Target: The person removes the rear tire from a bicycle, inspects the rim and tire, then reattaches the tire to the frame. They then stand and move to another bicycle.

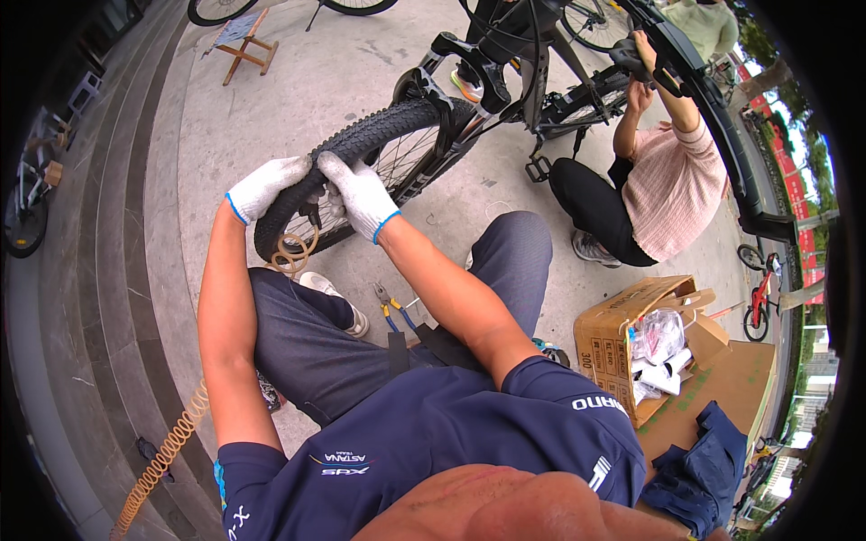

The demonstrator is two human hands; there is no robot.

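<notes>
The front wheel of a black bicycle, with a knobbly tyre [374, 126], stands in front of me. My left hand [271, 187], in a white glove with a blue cuff, is closed over the tyre from the left. My right hand [363, 197], gloved alike, grips the same tyre from the right, its lower fingers partly hidden by the rim and spokes. Just under the hands, a black fitting [312, 215] sits at the rim. A coiled tan hose [290, 256] hangs below it. The fork [460, 86] rises beyond the wheel.
Blue-and-yellow handled pliers [393, 307] lie on the pavement between my feet. An opened cardboard box [603, 353] with plastic-wrapped items stands right, near dark blue cloth [699, 469]. Someone in a pink top [677, 185] squats beside the bicycle. A folding stool [244, 45] stands far left, near stone steps [117, 234].
</notes>
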